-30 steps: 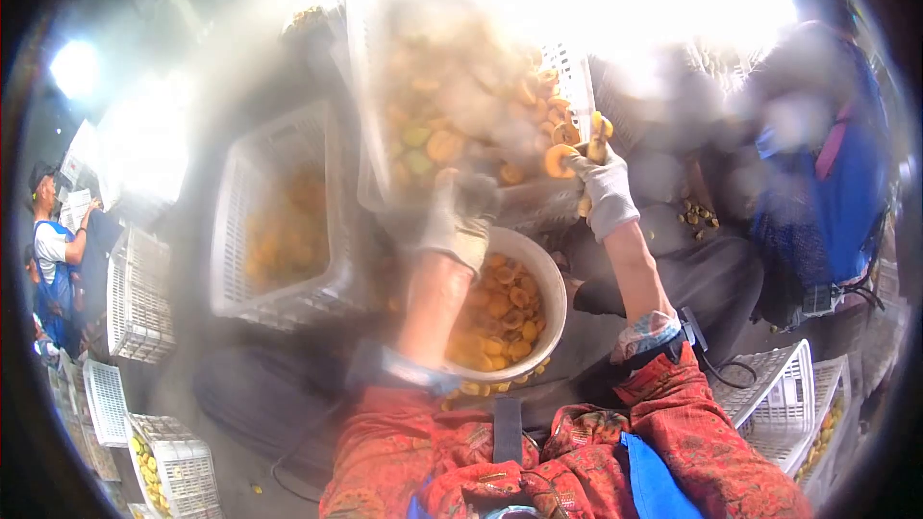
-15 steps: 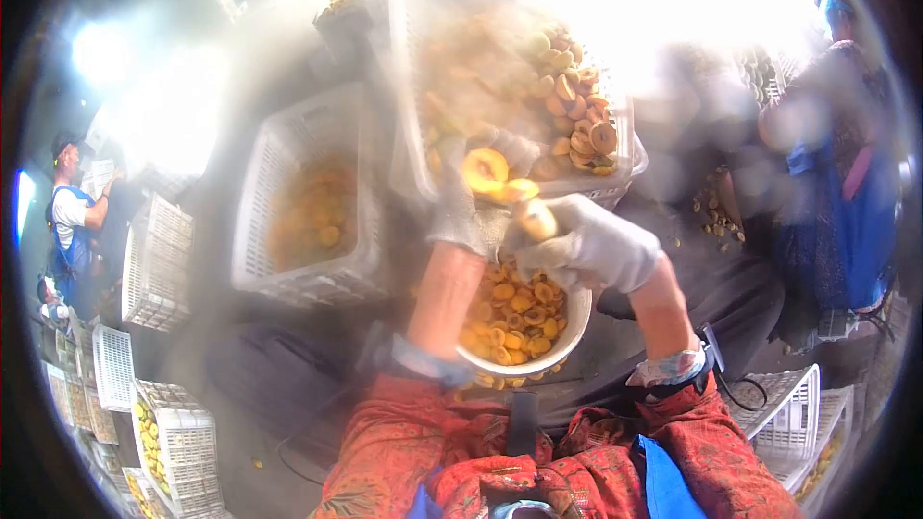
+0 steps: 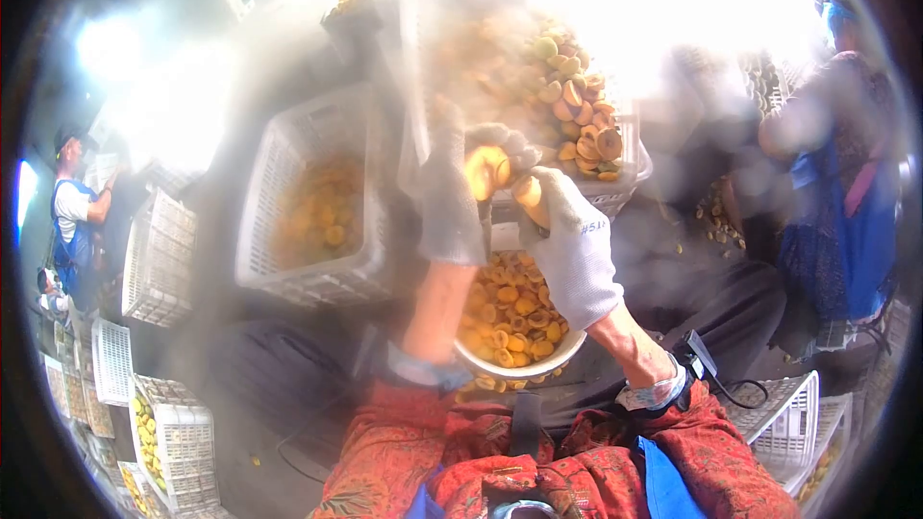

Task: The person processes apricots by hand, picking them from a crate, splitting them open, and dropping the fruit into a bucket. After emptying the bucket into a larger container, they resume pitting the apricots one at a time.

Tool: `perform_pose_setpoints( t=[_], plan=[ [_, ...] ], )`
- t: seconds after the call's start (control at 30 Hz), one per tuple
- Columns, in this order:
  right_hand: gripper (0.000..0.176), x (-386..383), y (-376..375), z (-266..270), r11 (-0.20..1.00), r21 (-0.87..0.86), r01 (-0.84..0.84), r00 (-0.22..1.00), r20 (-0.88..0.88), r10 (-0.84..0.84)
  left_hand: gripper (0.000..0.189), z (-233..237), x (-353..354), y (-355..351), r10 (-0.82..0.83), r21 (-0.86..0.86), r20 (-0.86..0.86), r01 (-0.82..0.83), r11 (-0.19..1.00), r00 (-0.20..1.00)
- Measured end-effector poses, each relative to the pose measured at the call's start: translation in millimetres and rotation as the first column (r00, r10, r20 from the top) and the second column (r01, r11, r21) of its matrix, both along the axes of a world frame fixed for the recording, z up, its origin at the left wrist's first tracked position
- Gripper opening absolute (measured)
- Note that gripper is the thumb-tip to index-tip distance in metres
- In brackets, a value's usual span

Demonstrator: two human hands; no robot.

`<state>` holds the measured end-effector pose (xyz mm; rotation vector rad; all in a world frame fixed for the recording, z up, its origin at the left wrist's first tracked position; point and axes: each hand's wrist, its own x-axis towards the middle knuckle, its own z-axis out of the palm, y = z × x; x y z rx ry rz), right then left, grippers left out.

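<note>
White bowl and crate both hold halved apricots.

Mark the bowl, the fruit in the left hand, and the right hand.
bowl [image 3: 524, 371]: head view, near white rim.
fruit [image 3: 486, 171]: head view, orange flesh.
right hand [image 3: 575, 255]: head view, glove back.

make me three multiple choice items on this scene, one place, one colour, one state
1. Where is the white bowl? A beneath the right hand B inside a crate C on a shelf
2. What colour are the sleeves? A green B red patterned C black
3. The left hand is: A open and empty B flat on the floor C closed on a fruit half
Answers: 1 A, it sits under that hand; 2 B, red print on both arms; 3 C, gloved fingers wrap the fruit half, while the right hand pinches a fruit piece.
</note>
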<state>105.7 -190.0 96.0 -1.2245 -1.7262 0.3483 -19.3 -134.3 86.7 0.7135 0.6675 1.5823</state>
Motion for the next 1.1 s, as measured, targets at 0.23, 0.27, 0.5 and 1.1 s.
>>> perform_pose_setpoints(
  t=[0.23,0.27,0.5,1.1],
  plan=[
    [0.033,1,-2,-4,0.988,-0.155,-0.018,0.999,-0.03,0.014,0.035,5,21,-14,0.293,0.29,-0.351,-0.195,0.937,0.889],
    [0.033,1,-2,-6,0.988,-0.155,-0.016,0.999,-0.03,0.011,0.035,6,22,-17,0.291,0.289,-0.352,-0.193,0.938,0.89],
    [0.023,5,4,-15,0.963,-0.206,-0.172,0.984,-0.074,0.16,0.031,-4,21,-17,0.259,0.225,-0.447,-0.173,0.959,0.856],
    [0.017,13,-5,-11,0.529,-0.708,-0.468,0.884,-0.382,0.271,0.031,-22,-4,-7,0.072,0.135,-0.485,-0.007,0.991,0.871]
  ],
)
